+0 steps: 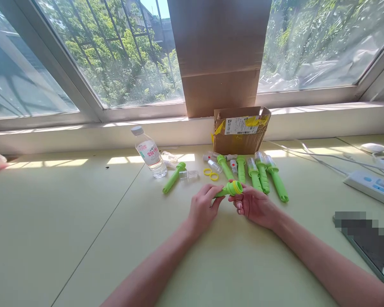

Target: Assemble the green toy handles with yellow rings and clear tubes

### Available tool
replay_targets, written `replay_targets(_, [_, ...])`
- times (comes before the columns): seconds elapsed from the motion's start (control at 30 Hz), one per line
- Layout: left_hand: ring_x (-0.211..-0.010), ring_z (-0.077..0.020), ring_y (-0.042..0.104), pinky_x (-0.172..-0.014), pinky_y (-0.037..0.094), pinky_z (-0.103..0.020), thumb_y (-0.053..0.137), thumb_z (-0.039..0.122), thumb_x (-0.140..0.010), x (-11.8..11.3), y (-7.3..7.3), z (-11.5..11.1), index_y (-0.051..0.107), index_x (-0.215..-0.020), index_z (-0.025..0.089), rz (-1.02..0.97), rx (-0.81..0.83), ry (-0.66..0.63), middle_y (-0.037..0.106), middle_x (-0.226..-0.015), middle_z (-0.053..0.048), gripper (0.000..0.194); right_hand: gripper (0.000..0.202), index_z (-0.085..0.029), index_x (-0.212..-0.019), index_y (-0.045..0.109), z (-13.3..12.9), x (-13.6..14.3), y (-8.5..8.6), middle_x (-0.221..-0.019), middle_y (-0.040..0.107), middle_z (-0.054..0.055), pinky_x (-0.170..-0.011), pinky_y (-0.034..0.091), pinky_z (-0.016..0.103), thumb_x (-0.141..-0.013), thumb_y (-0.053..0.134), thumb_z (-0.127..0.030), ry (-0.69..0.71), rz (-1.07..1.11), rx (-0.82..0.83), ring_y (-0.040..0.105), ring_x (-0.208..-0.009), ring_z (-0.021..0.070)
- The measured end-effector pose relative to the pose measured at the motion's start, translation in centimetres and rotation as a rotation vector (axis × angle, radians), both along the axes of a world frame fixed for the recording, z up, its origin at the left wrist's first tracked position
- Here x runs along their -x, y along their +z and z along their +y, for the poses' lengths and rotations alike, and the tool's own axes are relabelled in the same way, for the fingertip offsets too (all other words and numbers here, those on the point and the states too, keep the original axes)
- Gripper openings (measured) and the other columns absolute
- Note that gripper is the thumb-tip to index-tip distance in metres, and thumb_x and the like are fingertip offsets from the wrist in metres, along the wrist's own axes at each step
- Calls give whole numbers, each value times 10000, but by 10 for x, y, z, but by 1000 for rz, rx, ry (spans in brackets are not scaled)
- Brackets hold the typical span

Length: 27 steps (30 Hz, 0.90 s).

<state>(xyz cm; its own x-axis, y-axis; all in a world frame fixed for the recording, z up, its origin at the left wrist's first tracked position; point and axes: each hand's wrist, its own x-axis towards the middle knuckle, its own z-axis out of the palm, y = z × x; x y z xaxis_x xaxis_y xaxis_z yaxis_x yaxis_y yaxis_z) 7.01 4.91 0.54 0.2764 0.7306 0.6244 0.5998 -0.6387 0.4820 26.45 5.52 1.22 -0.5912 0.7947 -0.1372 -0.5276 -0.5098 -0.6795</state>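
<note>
My left hand (206, 205) is closed around a green plastic handle (224, 191), held above the table with its wide round end tilted toward the right. A yellow ring (237, 186) sits around that end. My right hand (254, 205) is at the wide end, fingers curled and touching its rim beside the ring. Just behind my hands, two loose yellow rings (210, 174) lie on the table. Further green handles (241, 169) lie beyond, and three on the right, such as one green handle (277, 179), carry clear caps. Another green handle (174, 178) lies at left beside a clear plastic cap (188, 175).
A water bottle (149, 154) stands at the back left. Behind the handles is an open cardboard box (240, 143) against the window ledge. On the right are a power strip (371, 187) with white cables (323, 160) and a dark phone-like slab (368, 247), partly blurred out.
</note>
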Motion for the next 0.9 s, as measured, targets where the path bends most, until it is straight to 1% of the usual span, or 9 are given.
replay_targets(0.1, [-878,-158,598,-747,492,-275,508,200,-875,-1,2,0,548,-1076,229,20,34,-15,623,-957,-37,207,315,-208,-1172,531,1,1,-1,-850,698,91,-561,485,217,-861,483,-195,-32,-6,-20,574,-566,94])
replay_targets(0.23, [-960,-190,587,-817,483,-326,475,196,-885,-2,6,-1,484,-1157,215,57,103,-64,625,-1025,-60,273,317,-211,-1171,542,3,0,-2,-809,692,75,-553,482,215,-857,495,-207,-59,7,-13,563,-551,92])
replay_targets(0.33, [-995,-197,582,-841,478,-340,437,178,-898,-2,6,-1,462,-1197,206,63,111,-90,622,-1070,-75,301,318,-229,-1173,545,3,0,-2,-792,687,59,-554,485,214,-859,497,-209,-65,25,22,566,-557,92])
replay_targets(0.53, [-965,-169,595,-830,487,-306,446,173,-904,-2,2,-1,511,-1152,216,6,54,-89,636,-1054,-58,261,323,-226,-1185,543,2,-1,1,-810,678,68,-558,497,230,-867,487,-219,-27,36,28,576,-597,107])
replay_targets(0.77, [-925,-147,608,-786,498,-263,485,173,-890,-1,1,-1,545,-1117,232,18,-10,-38,648,-1016,-37,242,337,-251,-1191,533,2,-1,1,-809,661,49,-554,493,229,-858,495,-217,-10,36,34,571,-619,114])
replay_targets(0.9, [-907,-144,612,-769,501,-256,492,174,-888,-1,1,-1,556,-1105,232,29,-28,-27,654,-1003,-35,234,355,-248,-1203,517,2,-1,-1,-838,667,61,-555,490,231,-851,497,-210,-4,16,26,569,-611,112])
